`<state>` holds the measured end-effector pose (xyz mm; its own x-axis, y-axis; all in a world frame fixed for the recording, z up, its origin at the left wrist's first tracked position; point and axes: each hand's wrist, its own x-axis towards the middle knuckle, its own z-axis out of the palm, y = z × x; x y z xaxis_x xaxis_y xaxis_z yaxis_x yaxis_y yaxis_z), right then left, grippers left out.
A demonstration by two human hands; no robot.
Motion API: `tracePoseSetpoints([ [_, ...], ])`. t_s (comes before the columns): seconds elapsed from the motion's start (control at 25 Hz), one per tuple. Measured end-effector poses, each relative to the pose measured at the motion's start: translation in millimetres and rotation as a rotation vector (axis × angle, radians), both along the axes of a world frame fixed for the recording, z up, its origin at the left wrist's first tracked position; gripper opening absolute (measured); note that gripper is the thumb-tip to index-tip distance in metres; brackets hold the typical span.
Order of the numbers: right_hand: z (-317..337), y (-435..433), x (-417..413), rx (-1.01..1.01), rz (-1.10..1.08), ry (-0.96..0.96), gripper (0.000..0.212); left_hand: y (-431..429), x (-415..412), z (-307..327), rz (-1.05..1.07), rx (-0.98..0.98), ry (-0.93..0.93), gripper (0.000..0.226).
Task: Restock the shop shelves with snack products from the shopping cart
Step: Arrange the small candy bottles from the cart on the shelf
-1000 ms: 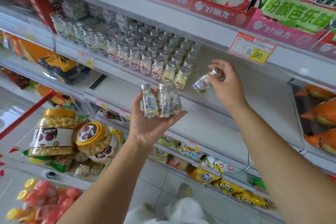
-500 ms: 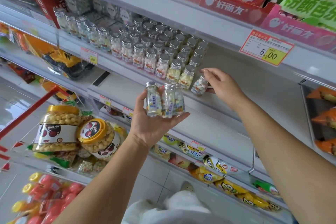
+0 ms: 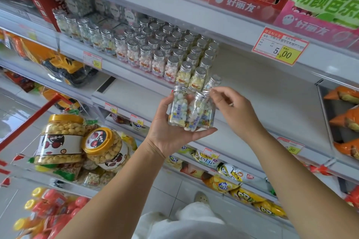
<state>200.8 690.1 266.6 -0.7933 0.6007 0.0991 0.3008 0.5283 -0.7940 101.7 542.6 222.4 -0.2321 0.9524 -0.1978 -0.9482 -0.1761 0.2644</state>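
- White metal shelf (image 3: 262, 87), mid-height: rows of small clear candy bottles with silver screw caps (image 3: 165, 52) are stood several deep along its left part. The right part is bare.
- The front row is ended by one tilted bottle (image 3: 213, 81), which may not be settled upright.
- Left hand (image 3: 174, 130): held palm-up just below the shelf edge. The thumb and curled fingers are wrapped round a held cluster of the same bottles (image 3: 183, 110). At least two are seen, perhaps three.
- Right hand (image 3: 231, 108): its fingertips (image 3: 213, 91) are drawn narrow, close to the cap of the rightmost held bottle. Whether that cap is actually pinched cannot be told.
- Red-handled shopping cart (image 3: 37, 116), lower left: two large clear plastic jars with yellow lids (image 3: 62, 137), some packets and red-and-yellow bottles are seen loaded in it.

The candy-bottle stretch is judged well advanced but unfinished, since the held cluster is yet to be shelved. With the cart so full, the restock as a whole is judged far from done. Which shelves its goods are meant for cannot be told.
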Motion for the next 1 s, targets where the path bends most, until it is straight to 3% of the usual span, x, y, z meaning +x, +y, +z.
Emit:
tracePoseSetpoints([
  [0.08, 5, 2, 4, -0.221, 0.018, -0.038, 0.016, 3, 3, 2, -0.034, 0.009, 0.008, 0.04],
  [0.2, 7, 10, 9, -0.333, 0.019, -0.012, 0.014, 8, 4, 1, -0.051, 0.017, 0.006, 0.04],
  [0.44, 9, 54, 15, -0.401, -0.158, 0.203, 0.027, 7, -3, -7, 0.011, -0.048, -0.058, 0.041],
  [0.68, -4, 92, -10, -0.206, -0.07, 0.043, 0.041, 0, -9, -16, 0.076, -0.11, -0.105, 0.033],
  [0.8, -6, 93, -18, -0.353, -0.037, 0.066, 0.035, -3, -12, -16, 0.082, -0.12, -0.092, 0.033],
  [1.0, -8, 89, -37, -0.521, -0.181, 0.164, 0.021, -4, -15, -13, 0.096, -0.138, -0.087, 0.033],
])
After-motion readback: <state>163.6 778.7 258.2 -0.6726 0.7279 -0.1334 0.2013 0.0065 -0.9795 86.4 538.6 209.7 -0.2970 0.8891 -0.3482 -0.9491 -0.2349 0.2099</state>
